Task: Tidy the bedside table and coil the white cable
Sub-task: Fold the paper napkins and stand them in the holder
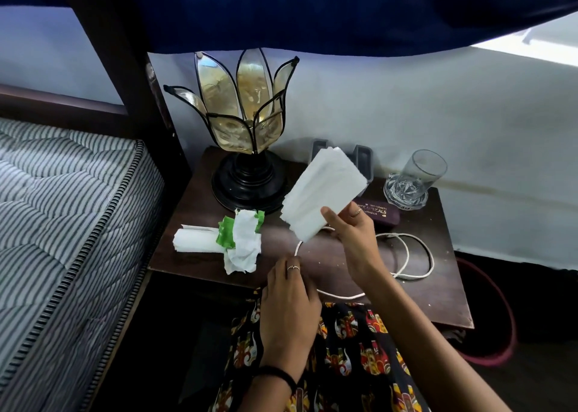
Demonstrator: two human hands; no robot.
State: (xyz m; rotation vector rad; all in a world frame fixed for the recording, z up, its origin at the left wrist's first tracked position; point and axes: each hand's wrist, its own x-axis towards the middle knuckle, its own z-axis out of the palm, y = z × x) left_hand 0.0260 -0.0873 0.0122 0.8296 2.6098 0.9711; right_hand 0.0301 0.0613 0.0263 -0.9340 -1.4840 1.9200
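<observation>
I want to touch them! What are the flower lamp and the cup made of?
The petal-shaped amber lamp looks like glossy glass panels in black metal edging, on a shiny black base. The clear cut-pattern tumbler looks like glass, being see-through with a faceted bottom, though it could be clear plastic.

A dark wooden table (pixel 444 292) stands beside the bed. On it: lamp (pixel 247 177), glass (pixel 409 183), case (pixel 378 213), cable (pixel 416 255), crumpled paper (pixel 228 239).

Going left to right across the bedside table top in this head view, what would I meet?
Rolled white paper with torn green wrapper → black-based petal glass lamp → folded white tissue stack held up → looped white cable → clear cut-glass tumbler.
</observation>
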